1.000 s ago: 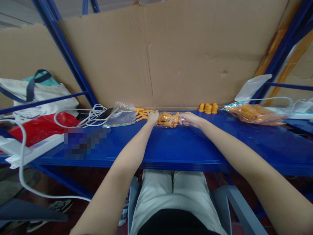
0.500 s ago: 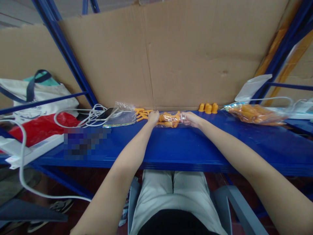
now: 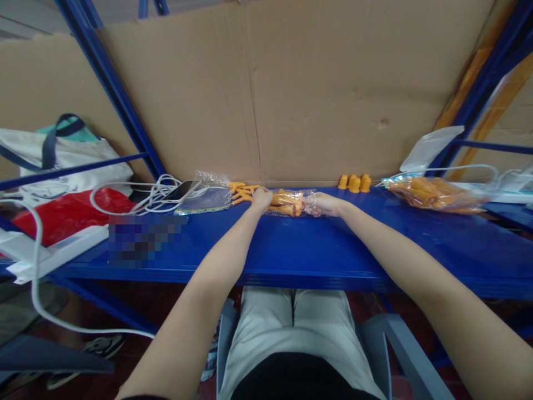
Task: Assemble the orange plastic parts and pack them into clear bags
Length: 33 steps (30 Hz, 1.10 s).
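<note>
A clear plastic bag (image 3: pixel 287 203) with several orange plastic pieces inside lies on the blue shelf, stretched between my hands. My left hand (image 3: pixel 261 198) is closed on the bag's left end. At its right end, my right hand (image 3: pixel 325 204) grips the crumpled plastic. Loose orange sticks (image 3: pixel 239 192) lie just left of my left hand. Several orange bell-shaped pieces (image 3: pixel 353 183) stand upright in a group beyond my right hand, near the cardboard.
Another bag of orange pieces (image 3: pixel 433 194) lies at the right. On the left are a flat clear bag (image 3: pixel 208 201), a phone (image 3: pixel 185 190), coiled white cables (image 3: pixel 160 201), a red bag (image 3: pixel 79 214) and a power strip (image 3: pixel 62 253). Cardboard (image 3: pixel 312 94) walls the back.
The orange pieces in the bag have shifted slightly left, and more crumpled plastic shows by my right hand. Both hands keep their hold in nearly the same places.
</note>
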Tool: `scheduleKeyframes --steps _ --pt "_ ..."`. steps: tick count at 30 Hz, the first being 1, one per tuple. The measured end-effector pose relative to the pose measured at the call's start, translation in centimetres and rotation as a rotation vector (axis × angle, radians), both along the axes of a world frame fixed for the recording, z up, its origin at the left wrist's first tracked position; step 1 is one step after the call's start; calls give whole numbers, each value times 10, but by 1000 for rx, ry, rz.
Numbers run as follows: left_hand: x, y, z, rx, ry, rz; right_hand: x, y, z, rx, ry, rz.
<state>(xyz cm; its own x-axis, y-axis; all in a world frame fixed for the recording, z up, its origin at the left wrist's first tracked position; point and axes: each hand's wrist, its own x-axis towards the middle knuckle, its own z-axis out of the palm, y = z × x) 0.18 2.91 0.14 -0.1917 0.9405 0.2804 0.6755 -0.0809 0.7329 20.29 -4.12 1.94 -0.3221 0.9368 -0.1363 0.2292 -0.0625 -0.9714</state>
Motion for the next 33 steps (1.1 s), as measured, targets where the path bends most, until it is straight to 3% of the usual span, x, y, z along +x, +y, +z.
scheduleKeyframes --steps 7,27,33 --pt "1 -5 4 -21 80 -26 0 3 -2 73 -154 -41" --pt "-2 -7 8 -55 216 -26 -3 4 0 62 -209 -98" --pt "0 -22 12 86 321 -6 1 0 3 133 -157 -145"
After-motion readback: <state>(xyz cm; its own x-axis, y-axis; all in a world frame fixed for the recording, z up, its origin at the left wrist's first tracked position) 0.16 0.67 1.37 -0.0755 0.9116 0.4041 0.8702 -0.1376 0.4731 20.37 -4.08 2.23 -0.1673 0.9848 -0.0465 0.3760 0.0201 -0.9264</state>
